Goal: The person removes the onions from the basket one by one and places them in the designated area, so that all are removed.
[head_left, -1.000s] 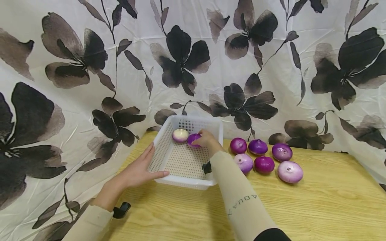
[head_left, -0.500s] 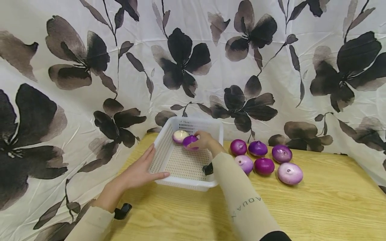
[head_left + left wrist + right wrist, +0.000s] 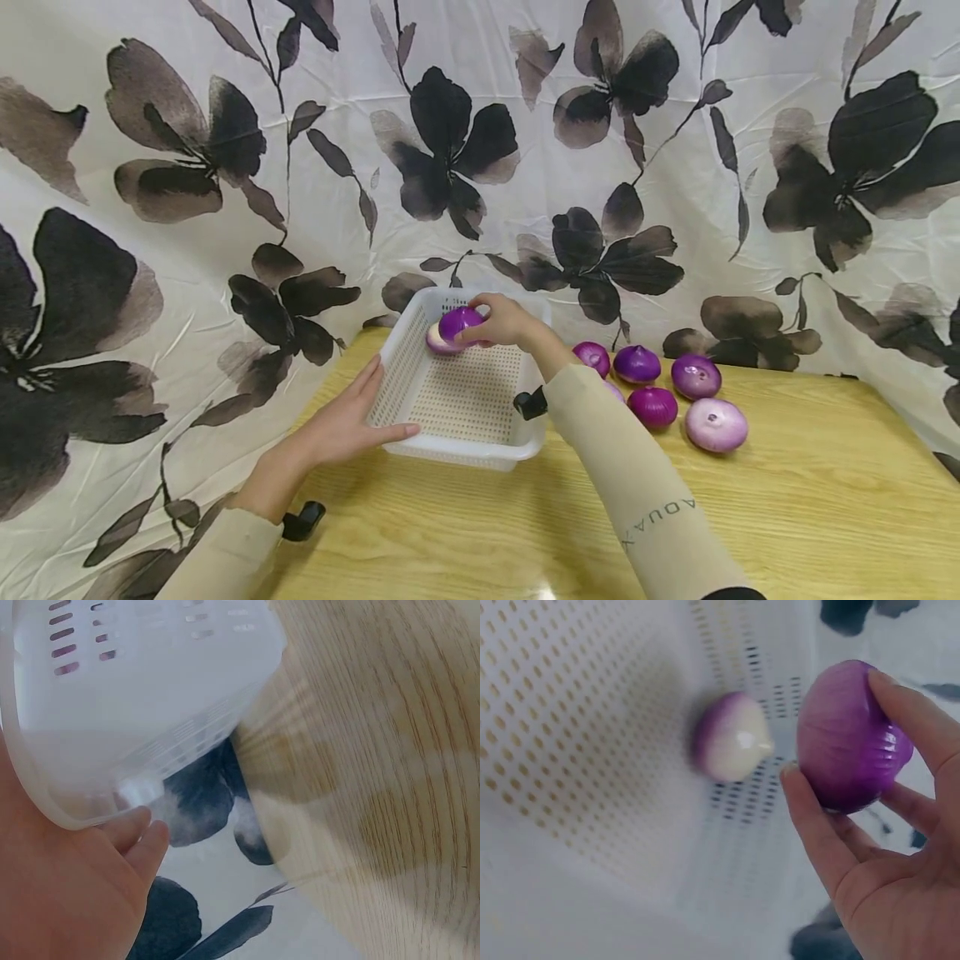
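Observation:
My right hand (image 3: 508, 321) holds a purple onion (image 3: 461, 322) between thumb and fingers, above the far part of a white perforated plastic basket (image 3: 453, 447). In the right wrist view the held onion (image 3: 847, 739) is gripped at its sides. Below it a pale-and-purple onion (image 3: 444, 345) sits on the basket floor, partly hidden in the head view. My left hand (image 3: 345, 425) rests on the basket's near left corner. Its fingers lie straight along the left wall and its thumb reaches along the front rim. The left wrist view shows its fingertips (image 3: 154, 844) beside the basket's outer wall.
Several onions stand on the wooden table (image 3: 810, 467) right of the basket: a dark purple onion (image 3: 637, 364), a magenta onion (image 3: 652, 407) and a pale onion (image 3: 716, 425) among them. My right sleeve partly covers one. Floral cloth (image 3: 525, 167) hangs behind the table and along its left.
My right hand has lifted the purple onion from the basket floor, moving it up and slightly left over the pale-and-purple onion. My left hand has stayed at the basket's corner.

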`<state>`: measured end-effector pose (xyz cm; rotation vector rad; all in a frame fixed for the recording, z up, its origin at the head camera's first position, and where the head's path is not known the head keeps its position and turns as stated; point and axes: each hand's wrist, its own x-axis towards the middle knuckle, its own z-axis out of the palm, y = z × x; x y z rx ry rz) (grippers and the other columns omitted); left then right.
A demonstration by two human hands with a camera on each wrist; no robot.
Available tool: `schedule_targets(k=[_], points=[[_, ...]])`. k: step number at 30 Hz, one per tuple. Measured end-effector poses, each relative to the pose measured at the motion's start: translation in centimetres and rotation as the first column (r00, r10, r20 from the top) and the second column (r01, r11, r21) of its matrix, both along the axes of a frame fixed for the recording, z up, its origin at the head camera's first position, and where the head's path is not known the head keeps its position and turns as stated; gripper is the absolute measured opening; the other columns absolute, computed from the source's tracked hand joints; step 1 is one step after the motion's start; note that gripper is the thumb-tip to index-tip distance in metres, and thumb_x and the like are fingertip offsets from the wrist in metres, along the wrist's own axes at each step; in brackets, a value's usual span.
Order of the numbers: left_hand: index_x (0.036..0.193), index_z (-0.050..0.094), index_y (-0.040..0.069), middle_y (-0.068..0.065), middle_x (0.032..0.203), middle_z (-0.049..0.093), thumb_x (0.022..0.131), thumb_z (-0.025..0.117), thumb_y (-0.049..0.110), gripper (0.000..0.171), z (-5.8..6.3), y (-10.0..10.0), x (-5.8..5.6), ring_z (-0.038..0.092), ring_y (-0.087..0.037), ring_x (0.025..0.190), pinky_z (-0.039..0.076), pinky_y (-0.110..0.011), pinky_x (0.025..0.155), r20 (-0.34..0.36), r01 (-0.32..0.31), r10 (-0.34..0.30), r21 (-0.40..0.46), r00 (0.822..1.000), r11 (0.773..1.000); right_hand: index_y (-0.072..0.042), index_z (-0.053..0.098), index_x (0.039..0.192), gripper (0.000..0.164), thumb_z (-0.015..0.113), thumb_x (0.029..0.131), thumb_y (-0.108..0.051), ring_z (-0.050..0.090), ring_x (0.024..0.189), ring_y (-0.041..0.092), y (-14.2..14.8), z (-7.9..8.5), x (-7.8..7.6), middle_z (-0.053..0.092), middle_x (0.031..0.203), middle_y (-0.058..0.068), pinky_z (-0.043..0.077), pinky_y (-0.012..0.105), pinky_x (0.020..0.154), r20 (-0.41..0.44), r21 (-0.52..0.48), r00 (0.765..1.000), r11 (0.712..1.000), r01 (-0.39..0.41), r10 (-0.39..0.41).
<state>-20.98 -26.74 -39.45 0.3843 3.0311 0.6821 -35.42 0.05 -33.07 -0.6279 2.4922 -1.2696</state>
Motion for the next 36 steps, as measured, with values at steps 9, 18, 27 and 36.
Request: schedule_targets(k=[9,18,27,36], points=[[0.162,0.006,-0.004,-0.018,0.171,-0.002,0.084,0.063,0.077,0.126,0.1,0.0,-0.2,0.016,-0.047,0.153,0.023,-0.064,0.119,-0.017,0.008,-0.008,0.003,1.000,1.000,-0.006,0.047,0.147,0.074,0.085,0.086,-0.025,0.071,0.104,0.037,2.4,2.0,1.1,0.065,0.121,0.023,0.060,0.042,0.091,-0.029,-0.007,1.000,1.000,0.000,-0.001],[0.161,0.006,-0.006,-0.020,0.171,-0.003,0.085,0.064,0.076,0.126,-0.3,-0.2,0.1,0.015,-0.047,0.153,0.023,-0.064,0.120,-0.017,0.009,-0.009,0.005,1.000,1.000,-0.012,0.046,0.150,0.080,0.085,0.085,-0.036,0.070,0.102,0.029,6.1,0.8,2.4,0.061,0.132,0.023,0.058,0.043,0.091,-0.116,0.093,0.993,0.995,0.037,-0.026],[0.161,0.007,-0.007,-0.021,0.171,-0.001,0.085,0.065,0.074,0.125,0.2,-0.2,0.2,0.014,-0.047,0.153,0.023,-0.065,0.119,-0.018,0.009,-0.009,0.012,1.000,1.000,-0.010,0.051,0.147,0.078,0.086,0.083,-0.037,0.066,0.110,0.032,9.3,0.3,3.9,0.061,0.131,0.022,0.057,0.045,0.093,-0.201,0.084,0.979,0.996,0.029,-0.012],[0.161,0.007,-0.007,-0.022,0.170,-0.001,0.085,0.065,0.073,0.125,0.0,0.2,0.0,0.015,-0.048,0.153,0.023,-0.065,0.119,-0.019,0.015,-0.014,0.014,1.000,1.000,-0.008,0.052,0.146,0.076,0.086,0.083,-0.036,0.065,0.109,0.031,12.4,-0.4,5.6,0.064,0.126,0.020,0.056,0.043,0.089,-0.187,0.087,0.982,0.996,0.037,-0.021]])
